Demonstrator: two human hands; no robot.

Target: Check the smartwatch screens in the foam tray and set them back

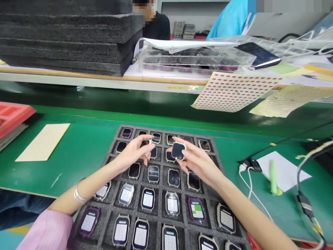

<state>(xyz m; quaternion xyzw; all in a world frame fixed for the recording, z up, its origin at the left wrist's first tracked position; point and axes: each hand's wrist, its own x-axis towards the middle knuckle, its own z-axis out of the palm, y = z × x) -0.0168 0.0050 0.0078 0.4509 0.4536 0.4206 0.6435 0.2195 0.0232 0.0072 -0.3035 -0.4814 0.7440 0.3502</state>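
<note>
A dark foam tray (158,215) with square pockets lies in front of me, with smartwatch bodies in many of its pockets. Over its far right half, my right hand (199,161) grips a smartwatch (178,150) with a dark screen and a light metal case, face towards me. My left hand (136,149) is over the far left half, thumb and fingers closed around another smartwatch (146,142), mostly covered by the fingers. Nearer watches, such as a silver one (148,199) and a purple one (196,209), show lit screens; the farther ones look dark.
A yellow sticker sheet (43,142) and red trays (15,116) lie left on the green table. Cables (251,165), white paper (284,170) and a green pen-like item (273,177) are right. The shelf holds black foam (65,38), clear trays (192,60) and a phone (258,55). Two people are beyond.
</note>
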